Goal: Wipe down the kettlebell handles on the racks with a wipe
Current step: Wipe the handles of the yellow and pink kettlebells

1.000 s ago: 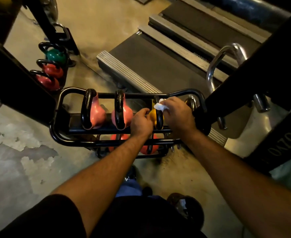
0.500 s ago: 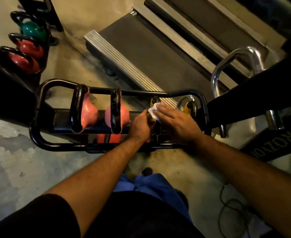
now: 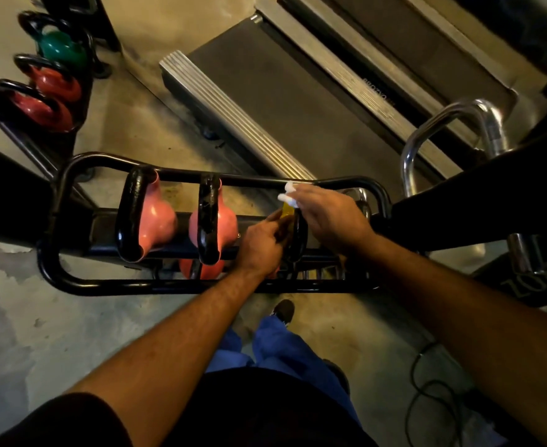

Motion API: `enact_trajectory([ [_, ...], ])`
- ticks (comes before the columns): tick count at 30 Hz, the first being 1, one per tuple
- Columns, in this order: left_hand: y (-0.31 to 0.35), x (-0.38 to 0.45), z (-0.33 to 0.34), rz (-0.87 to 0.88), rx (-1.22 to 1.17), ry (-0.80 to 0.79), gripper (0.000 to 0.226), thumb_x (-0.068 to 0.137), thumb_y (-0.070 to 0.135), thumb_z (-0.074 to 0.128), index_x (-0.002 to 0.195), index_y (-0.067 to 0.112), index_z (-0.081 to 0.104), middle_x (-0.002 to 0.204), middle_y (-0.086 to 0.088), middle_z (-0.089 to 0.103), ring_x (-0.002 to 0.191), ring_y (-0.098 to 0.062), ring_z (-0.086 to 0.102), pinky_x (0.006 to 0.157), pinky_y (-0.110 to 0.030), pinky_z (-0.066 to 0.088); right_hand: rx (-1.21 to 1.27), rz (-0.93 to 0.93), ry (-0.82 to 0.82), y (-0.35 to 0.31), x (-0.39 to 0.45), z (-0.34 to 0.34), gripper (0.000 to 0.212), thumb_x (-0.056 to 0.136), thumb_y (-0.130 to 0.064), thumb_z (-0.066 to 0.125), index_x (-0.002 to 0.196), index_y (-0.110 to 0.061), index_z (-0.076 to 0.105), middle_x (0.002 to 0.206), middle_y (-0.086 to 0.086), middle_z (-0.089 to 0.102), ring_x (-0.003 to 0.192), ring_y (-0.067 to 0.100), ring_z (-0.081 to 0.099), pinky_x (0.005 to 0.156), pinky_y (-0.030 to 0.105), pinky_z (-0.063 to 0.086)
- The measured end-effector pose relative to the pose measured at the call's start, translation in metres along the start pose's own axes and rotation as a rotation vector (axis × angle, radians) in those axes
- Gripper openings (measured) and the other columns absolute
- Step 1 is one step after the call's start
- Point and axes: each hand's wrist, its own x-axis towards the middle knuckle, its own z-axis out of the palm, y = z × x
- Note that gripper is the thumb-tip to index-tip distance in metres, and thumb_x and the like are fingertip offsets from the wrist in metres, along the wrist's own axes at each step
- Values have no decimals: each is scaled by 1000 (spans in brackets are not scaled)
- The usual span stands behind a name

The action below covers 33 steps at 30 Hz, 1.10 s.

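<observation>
A black tubular rack holds two pink kettlebells with black handles, and a yellow kettlebell to their right. My left hand grips the yellow kettlebell from the left side. My right hand pinches a white wipe at the far end of that kettlebell's black handle. A chrome-handled kettlebell sits mostly hidden behind my right hand. More red kettlebells show dimly on the lower shelf.
A second rack at the far left carries a green kettlebell and two red ones. A treadmill deck lies beyond the rack. A chrome handrail and a black machine frame stand to the right. A cable lies on the floor.
My right hand slid the wipe away from me along the yellow kettlebell's handle toward the rack's far bar. My left hand stayed on the kettlebell. The view shifted slightly.
</observation>
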Motion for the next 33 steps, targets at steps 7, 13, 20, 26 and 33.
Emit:
enact_trajectory([
  [7,-13,-5,8,50,-37,43,39,91,6,60,128,19,65,142,5,55,120,-13,60,98,-34,53,134,-55,-6,11,-3,-4,34,102,-17,51,133,-18,64,139,6,62,134,14,51,113,22,38],
  [13,-16,-6,7,119,-79,41,47,91,-1,59,132,22,61,149,12,46,120,-13,60,95,-32,55,548,464,7,5,23,10,31,96,-35,48,112,-26,72,105,-2,74,100,17,68,93,50,55],
  [20,-19,-5,9,81,-104,46,48,93,5,60,136,26,53,143,17,43,129,-10,51,104,-25,46,321,127,66,4,7,2,28,102,-22,49,120,-16,70,121,-13,65,113,-4,56,99,16,45],
  [26,-14,-7,5,88,-146,47,51,93,6,61,136,31,52,145,11,48,129,-8,52,105,-29,48,222,42,0,4,-2,18,39,103,-23,44,138,-20,61,147,1,55,141,12,44,117,23,32],
  [33,-15,-7,6,39,-201,42,42,93,5,60,128,29,61,132,7,62,122,-10,59,96,-20,51,218,175,-35,-8,1,9,37,104,-24,46,139,-24,59,150,0,51,144,14,39,120,35,30],
])
